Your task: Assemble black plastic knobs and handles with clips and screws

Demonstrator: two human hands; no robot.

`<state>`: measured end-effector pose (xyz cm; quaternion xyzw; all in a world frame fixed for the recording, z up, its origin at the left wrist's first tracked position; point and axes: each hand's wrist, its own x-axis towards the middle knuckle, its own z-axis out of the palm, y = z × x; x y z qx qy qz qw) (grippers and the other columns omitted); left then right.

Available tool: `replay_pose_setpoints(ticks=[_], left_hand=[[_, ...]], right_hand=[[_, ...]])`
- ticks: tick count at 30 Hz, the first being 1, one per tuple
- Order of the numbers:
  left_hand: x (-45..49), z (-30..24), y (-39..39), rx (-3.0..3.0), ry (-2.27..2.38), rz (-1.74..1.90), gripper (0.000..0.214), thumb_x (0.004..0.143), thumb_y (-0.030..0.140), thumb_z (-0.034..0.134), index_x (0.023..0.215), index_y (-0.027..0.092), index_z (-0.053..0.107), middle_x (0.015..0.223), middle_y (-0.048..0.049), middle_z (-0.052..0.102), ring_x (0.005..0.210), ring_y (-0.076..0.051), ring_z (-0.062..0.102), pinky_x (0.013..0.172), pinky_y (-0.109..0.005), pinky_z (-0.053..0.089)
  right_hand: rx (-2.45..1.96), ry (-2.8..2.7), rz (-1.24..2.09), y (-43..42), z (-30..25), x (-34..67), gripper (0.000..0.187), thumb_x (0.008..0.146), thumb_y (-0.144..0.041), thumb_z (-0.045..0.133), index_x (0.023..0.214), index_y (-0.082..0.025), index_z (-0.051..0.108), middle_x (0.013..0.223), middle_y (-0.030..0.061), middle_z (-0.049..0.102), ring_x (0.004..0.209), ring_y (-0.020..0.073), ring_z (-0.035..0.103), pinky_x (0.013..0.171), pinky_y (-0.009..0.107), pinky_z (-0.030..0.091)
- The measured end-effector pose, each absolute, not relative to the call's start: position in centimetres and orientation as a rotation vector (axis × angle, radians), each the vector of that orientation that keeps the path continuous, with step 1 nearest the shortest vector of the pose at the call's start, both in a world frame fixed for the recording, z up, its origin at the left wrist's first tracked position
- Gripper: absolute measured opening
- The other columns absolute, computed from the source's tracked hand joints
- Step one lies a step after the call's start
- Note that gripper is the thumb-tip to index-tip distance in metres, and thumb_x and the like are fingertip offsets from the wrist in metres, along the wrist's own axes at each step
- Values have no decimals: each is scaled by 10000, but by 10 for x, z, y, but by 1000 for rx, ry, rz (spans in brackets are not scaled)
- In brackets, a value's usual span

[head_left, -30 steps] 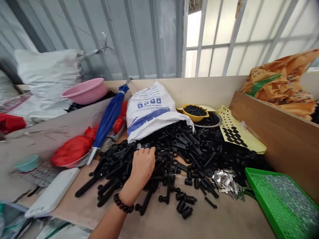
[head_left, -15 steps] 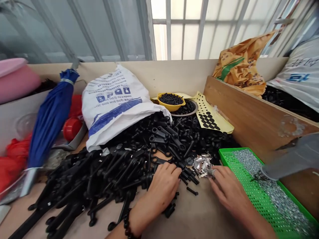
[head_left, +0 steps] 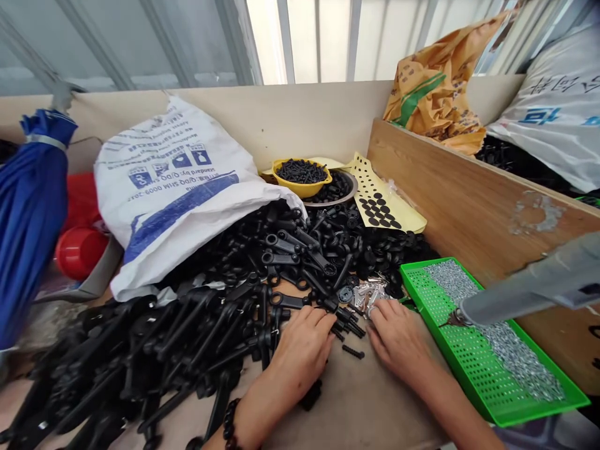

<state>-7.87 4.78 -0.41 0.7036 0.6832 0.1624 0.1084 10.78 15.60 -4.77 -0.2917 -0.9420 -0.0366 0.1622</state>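
My left hand [head_left: 305, 342] rests at the right edge of a heap of black plastic levers [head_left: 187, 347], its fingers curled and closed. What sits under those fingers is hidden. My right hand [head_left: 398, 334] has its fingers bent and drawn together at the near side of a small pile of shiny metal clips [head_left: 371, 292]; anything in its grip is hidden. Between the hands lie several black ribbed pins [head_left: 349, 324], and one loose pin [head_left: 353, 352] lies apart, closer to me. A round black disc [head_left: 345, 294] touches the clip pile on its left.
On the right, a green perforated tray [head_left: 462, 356] holds small silvery pieces, with a grey powered driver [head_left: 525, 294] over it. A white sack [head_left: 182, 194] spills black parts. Behind stand a yellow bowl [head_left: 302, 190] and a wooden divider [head_left: 450, 187]. A blue umbrella [head_left: 35, 219] leans left.
The view has swung to the right and slightly down. My hands are a little closer together, the right one still by the metal clips and the left one still by the black parts.
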Motion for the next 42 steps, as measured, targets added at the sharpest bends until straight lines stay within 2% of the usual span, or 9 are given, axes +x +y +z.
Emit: replay_pose_setpoints(ticks=[14,16,21,23,26,29,33,38,42], left_hand=[[-67,-1,61,2092,1938,488,211,854,112,523,1031,185,612,1014,-51,657,944,-229,567,847,-375,499],[-64,-2,64,2080,1915,554,222,848,101,527,1043,182,597,1039,-50,652,963,-226,564,868,-373,492],[-54,-9,76,2047,1818,831,240,864,147,545,1099,196,540,1092,-44,635,1000,-194,572,883,-317,476],[-51,-13,80,2047,1781,849,179,888,163,509,1054,212,556,1001,-26,652,917,-181,599,813,-294,488],[-50,-16,83,2031,1762,845,182,911,146,430,971,210,589,891,-20,664,813,-174,613,743,-278,479],[-49,-15,83,1967,1724,843,243,910,104,382,898,184,611,852,-35,682,773,-166,621,716,-248,465],[-48,-13,85,1915,1787,688,281,893,95,404,723,164,617,691,-24,668,621,-146,598,599,-217,429],[-56,-7,95,1936,1769,640,214,871,88,477,807,175,662,793,-12,702,743,-148,639,699,-215,459],[-60,1,110,2216,1931,336,229,890,74,427,961,166,624,933,-54,674,873,-201,607,789,-298,482]], right_hand=[[-830,-2601,-52,162,-47,90,174,838,-129,453,702,-183,548,737,69,576,728,225,496,690,361,348],[-878,-2494,222,161,-40,92,178,854,-191,457,696,-181,538,725,57,571,708,210,510,660,332,378],[-855,-1631,1706,150,-16,89,209,818,-385,555,850,-182,594,812,43,641,780,206,592,719,314,465],[-811,-1365,1909,145,-14,86,234,784,-415,604,837,-187,594,810,41,657,780,210,607,751,328,477],[-847,-1463,1755,142,-19,88,245,816,-439,583,845,-197,592,801,34,657,757,204,609,729,316,485],[-890,-1908,1136,142,-28,94,221,895,-387,484,836,-199,584,771,35,622,714,197,576,652,295,453],[-773,-2279,384,141,-40,98,219,942,-222,393,807,-186,562,783,63,598,744,211,553,677,319,407],[-804,-2296,233,143,-53,97,279,972,-211,321,738,-204,472,666,25,549,598,176,522,567,288,360],[-977,-2128,435,147,-55,101,281,988,-285,307,751,-227,446,605,-1,558,526,165,535,499,269,361]])
